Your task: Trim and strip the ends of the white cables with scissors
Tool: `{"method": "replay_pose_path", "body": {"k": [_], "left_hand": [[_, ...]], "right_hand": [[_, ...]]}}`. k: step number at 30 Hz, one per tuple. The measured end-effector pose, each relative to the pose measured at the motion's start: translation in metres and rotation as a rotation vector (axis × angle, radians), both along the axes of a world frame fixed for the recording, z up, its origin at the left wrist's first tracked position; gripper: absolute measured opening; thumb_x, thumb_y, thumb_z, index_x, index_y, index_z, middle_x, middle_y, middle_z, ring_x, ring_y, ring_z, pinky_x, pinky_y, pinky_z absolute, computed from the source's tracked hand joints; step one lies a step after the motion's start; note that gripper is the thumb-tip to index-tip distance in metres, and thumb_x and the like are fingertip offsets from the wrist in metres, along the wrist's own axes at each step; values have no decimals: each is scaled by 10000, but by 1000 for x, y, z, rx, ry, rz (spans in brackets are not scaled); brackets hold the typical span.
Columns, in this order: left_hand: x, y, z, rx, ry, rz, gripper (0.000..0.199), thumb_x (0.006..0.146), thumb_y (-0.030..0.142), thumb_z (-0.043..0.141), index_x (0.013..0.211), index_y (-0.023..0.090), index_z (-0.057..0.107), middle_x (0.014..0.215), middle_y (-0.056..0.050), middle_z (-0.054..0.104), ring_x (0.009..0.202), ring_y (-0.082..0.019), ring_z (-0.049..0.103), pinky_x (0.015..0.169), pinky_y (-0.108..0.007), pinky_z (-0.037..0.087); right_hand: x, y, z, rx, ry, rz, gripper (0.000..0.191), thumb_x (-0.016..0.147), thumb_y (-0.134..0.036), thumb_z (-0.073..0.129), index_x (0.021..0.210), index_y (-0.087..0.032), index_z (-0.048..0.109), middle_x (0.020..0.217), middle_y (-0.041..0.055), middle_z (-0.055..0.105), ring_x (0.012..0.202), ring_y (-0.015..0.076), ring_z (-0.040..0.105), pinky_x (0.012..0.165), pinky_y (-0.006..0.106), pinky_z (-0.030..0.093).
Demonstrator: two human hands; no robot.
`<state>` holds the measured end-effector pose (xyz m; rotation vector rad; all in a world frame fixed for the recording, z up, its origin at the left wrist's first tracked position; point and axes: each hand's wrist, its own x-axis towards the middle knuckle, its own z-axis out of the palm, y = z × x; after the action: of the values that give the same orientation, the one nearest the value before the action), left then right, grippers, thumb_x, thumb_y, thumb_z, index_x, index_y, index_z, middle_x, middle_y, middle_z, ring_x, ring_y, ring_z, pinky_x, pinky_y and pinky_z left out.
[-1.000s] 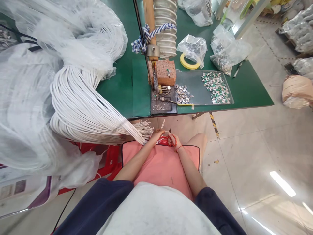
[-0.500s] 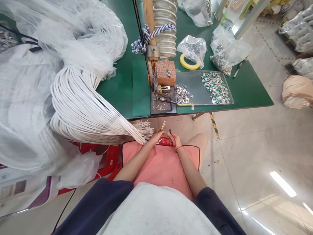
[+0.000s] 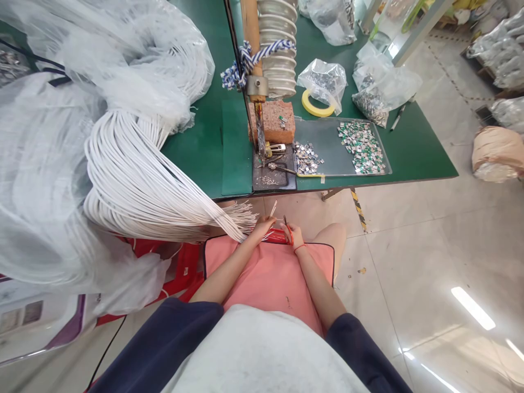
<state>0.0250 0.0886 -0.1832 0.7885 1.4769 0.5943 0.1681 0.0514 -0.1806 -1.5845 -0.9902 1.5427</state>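
Over my lap, my left hand [image 3: 263,226] is closed on the ends of a few white cables [image 3: 273,208], whose tips poke up past the fingers. My right hand [image 3: 295,236] is closed around red-handled scissors [image 3: 291,233], their dark blades pointing up and toward the left hand. The two hands are a small gap apart. Left of them, a thick bundle of white cables [image 3: 164,185] drapes down from plastic wrapping, with its loose ends [image 3: 245,214] beside my left hand. A red surface [image 3: 278,236] shows between the hands above the pink apron [image 3: 270,278].
On the green table [image 3: 196,164] stand a soldering iron [image 3: 260,131], a brick [image 3: 278,123] and a clear tray [image 3: 327,147] of small metal connectors. Yellow tape [image 3: 317,111] and plastic bags [image 3: 323,79] lie behind it. A ribbed hose [image 3: 278,49] hangs above.
Both hands stay in almost the same place, still holding the cables and the scissors. No clear movement shows beyond a very slight shift of the view.
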Motion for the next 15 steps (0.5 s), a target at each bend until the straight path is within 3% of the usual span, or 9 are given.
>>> {"method": "replay_pose_path", "body": {"k": [15], "left_hand": [[0, 0, -5, -25, -20, 12, 214, 922, 314, 573, 999, 119, 617, 884, -29, 643, 694, -116, 615, 608, -267, 540]], "right_hand": [[1, 0, 10, 15, -79, 19, 506, 688, -618, 685, 476, -231, 438, 301, -85, 368, 315, 83, 299, 364, 234, 228]]}}
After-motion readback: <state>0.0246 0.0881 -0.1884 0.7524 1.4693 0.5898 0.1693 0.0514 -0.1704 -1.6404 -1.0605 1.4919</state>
